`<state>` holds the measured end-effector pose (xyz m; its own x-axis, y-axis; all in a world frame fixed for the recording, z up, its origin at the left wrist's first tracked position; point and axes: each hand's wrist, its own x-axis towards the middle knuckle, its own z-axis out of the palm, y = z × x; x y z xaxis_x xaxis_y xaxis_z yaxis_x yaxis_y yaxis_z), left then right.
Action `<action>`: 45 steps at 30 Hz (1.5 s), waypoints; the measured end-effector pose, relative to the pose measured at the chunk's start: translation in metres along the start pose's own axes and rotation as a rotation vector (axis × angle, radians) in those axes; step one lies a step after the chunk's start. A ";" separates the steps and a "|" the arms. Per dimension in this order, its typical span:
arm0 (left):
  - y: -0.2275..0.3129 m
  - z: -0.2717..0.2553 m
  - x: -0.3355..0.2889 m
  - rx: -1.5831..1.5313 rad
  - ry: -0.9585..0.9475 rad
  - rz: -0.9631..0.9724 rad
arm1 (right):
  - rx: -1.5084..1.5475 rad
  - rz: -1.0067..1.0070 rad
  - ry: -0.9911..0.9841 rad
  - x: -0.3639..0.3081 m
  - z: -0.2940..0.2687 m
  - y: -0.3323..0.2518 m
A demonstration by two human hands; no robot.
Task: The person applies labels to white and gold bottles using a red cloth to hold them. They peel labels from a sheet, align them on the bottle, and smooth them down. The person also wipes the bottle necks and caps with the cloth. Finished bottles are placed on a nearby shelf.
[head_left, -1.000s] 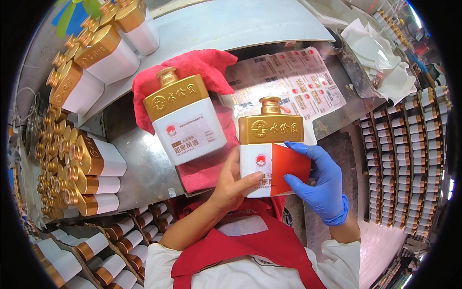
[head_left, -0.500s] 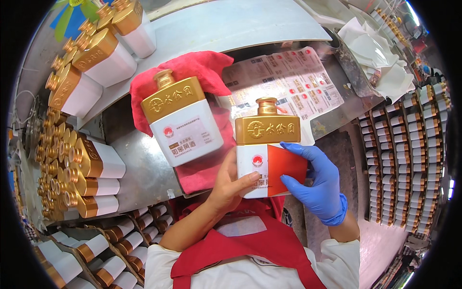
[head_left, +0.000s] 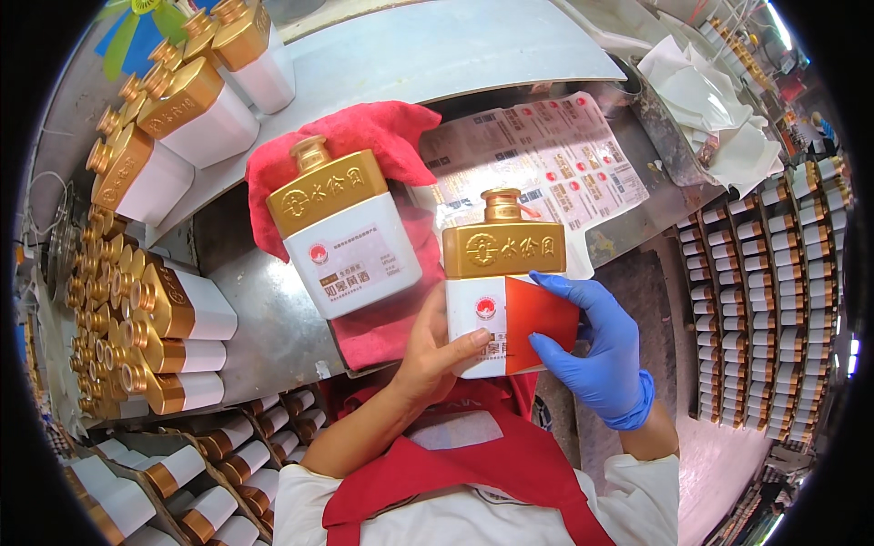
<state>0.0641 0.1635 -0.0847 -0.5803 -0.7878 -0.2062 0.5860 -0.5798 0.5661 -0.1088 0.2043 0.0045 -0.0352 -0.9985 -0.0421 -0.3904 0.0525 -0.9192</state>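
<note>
- Red card (head_left: 543, 318) laid over the right part of the white face of the bottle (head_left: 503, 249); label (head_left: 485, 311) seen beside it.
- Step, as judged: smoothing of the label is thought to be in hand (an inference; no stroke can be read from pose alone).
- Left hand (head_left: 426, 350), bare: closed on the bottle's left side, thumb laid on the face by the label; fingers behind are hidden.
- Right hand (head_left: 601, 341), blue-gloved: card pinched narrowly, thumb on its front; whether the bottle is gripped too cannot be told.
- Bottle located right of the pink cloth (head_left: 364, 118), neck pointed away from the body; support under its base cannot be confirmed.
- Next move, as judged: flat, even card pressure and a firm left hold are called for.
- Nearby: second bottle (head_left: 332, 196), labelled, rested on the cloth; label sheet (head_left: 546, 150) laid beyond.
</note>
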 end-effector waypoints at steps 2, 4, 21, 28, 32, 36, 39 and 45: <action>0.000 0.000 0.000 0.011 0.005 -0.003 | -0.022 -0.016 0.005 0.000 0.000 0.002; -0.001 0.001 0.000 0.019 0.007 -0.002 | -0.042 -0.034 0.007 -0.001 -0.001 0.003; 0.026 0.024 0.026 0.221 -0.203 0.217 | 0.458 0.378 -0.120 0.060 -0.061 0.019; 0.053 0.023 0.042 0.266 -0.327 0.319 | 0.342 0.151 -0.095 0.088 -0.054 -0.013; 0.068 0.031 0.042 0.213 -0.283 0.496 | 0.477 0.021 -0.006 0.110 -0.055 0.003; 0.081 -0.009 0.012 0.900 0.112 1.042 | 0.303 -0.185 0.128 0.162 -0.073 0.005; 0.091 -0.054 -0.039 1.402 0.310 1.014 | 0.264 -0.215 0.175 0.223 -0.081 0.006; 0.077 -0.082 -0.052 1.534 0.511 0.777 | 0.258 -0.269 0.190 0.294 -0.044 0.014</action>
<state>0.1856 0.1429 -0.0956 -0.0668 -0.9102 0.4087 -0.5561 0.3740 0.7422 -0.1653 -0.0876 -0.0033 -0.1423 -0.9540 0.2637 -0.1669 -0.2395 -0.9564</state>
